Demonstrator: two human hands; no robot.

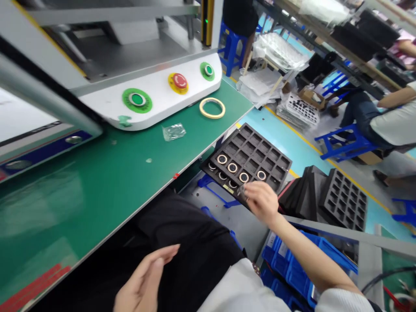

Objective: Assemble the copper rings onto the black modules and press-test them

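Observation:
My right hand (262, 202) reaches out over the near edge of a black foam tray (243, 157) with square pockets. Its fingers are pinched around a small greyish piece, too blurred to name. Several round parts with pale rims and dark centres, such as this round part (232, 167), sit in the tray's pockets. Beneath it, offset towards me, a second black tray (211, 175) holds more of these round parts. Over my lap, my left hand (143, 279) has its fingers stretched out, thumb alongside, and holds nothing.
A green bench (130, 182) carries a roll of tape (212, 108) and a clear plastic bag (174, 131). Behind them stands a machine panel (159, 93) with push buttons. Blue bins (292, 264) and stacked foam trays (346, 199) are at right; a seated person (390, 121) is beyond.

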